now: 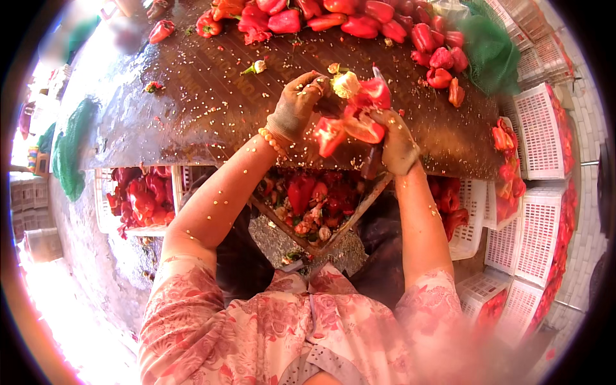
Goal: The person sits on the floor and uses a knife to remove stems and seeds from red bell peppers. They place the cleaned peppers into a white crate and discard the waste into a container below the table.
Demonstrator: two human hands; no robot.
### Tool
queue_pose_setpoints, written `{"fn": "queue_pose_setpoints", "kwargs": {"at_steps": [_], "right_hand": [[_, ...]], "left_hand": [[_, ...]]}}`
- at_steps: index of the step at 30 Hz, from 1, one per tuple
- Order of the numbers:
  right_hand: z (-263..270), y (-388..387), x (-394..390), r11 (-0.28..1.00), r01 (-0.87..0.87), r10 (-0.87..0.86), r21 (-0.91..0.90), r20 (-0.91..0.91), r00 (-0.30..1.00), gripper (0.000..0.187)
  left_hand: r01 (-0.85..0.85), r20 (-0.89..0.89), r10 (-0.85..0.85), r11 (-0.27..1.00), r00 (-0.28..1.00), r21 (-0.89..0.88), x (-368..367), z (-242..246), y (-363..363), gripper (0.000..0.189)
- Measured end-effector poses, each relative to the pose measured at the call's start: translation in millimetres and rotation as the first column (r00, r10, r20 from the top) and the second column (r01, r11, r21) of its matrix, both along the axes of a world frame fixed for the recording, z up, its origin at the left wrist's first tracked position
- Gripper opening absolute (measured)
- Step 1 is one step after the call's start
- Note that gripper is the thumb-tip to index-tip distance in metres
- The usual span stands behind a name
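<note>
My left hand (299,102), in a soiled work glove, has its fingers curled against a pale, seedy pepper core (346,85) with a bit of green stem. Beside it, my right hand (397,142), also gloved, grips a split red bell pepper (363,127) whose pale inner wall faces up. A knife is in that same hand: its blade tip (378,73) shows beyond the pepper, and a dark reddish handle (370,163) sticks out below the palm. The fingers partly hide the knife. Both hands are above the brown, seed-strewn tabletop (216,110).
Whole red peppers (356,21) are heaped along the far side, near green netting (488,53). A loose core (257,67) lies on the table. Below its near edge, a container (313,248) holds cores and red pieces. White crates (541,130) of peppers stand at right; another crate (101,202) is at left.
</note>
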State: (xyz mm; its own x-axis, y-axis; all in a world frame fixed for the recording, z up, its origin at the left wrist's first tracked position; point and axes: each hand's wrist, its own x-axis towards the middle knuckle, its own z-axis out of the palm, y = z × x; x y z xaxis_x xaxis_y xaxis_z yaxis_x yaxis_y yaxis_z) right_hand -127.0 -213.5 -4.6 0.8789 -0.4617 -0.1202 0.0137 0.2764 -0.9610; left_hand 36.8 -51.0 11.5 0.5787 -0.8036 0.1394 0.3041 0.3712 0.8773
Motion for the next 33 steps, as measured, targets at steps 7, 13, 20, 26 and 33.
{"fn": "queue_pose_setpoints", "kwargs": {"at_steps": [7, 13, 20, 26, 33], "right_hand": [[65, -66, -110, 0.773, 0.258, -0.337, -0.580, -0.032, 0.941, 0.039], [126, -124, -193, 0.776, -0.218, -0.444, -0.591, -0.759, 0.476, 0.041], [55, -69, -15, 0.875, 0.033, -0.313, -0.483, -0.513, 0.799, 0.032], [-20, -64, 134, 0.439, -0.290, -0.246, -0.850, -0.424, 0.872, 0.049], [-42, -7, 96, 0.611, -0.606, 0.265, -0.510, -0.589, 0.763, 0.015]], "left_hand": [[-0.233, 0.696, -0.357, 0.764, 0.623, 0.601, 52, 17, 37, 0.032], [-0.562, 0.523, -0.733, 0.233, 0.434, 0.793, 87, 25, 68, 0.052], [-0.693, 0.948, -0.118, 0.657, 0.295, 0.298, 160, -96, 64, 0.036], [-0.091, 0.611, -0.436, 0.761, 0.661, 0.642, 47, -40, 6, 0.033], [-0.202, 0.448, -0.744, 0.403, 0.496, 0.893, 93, 21, 36, 0.046]]}}
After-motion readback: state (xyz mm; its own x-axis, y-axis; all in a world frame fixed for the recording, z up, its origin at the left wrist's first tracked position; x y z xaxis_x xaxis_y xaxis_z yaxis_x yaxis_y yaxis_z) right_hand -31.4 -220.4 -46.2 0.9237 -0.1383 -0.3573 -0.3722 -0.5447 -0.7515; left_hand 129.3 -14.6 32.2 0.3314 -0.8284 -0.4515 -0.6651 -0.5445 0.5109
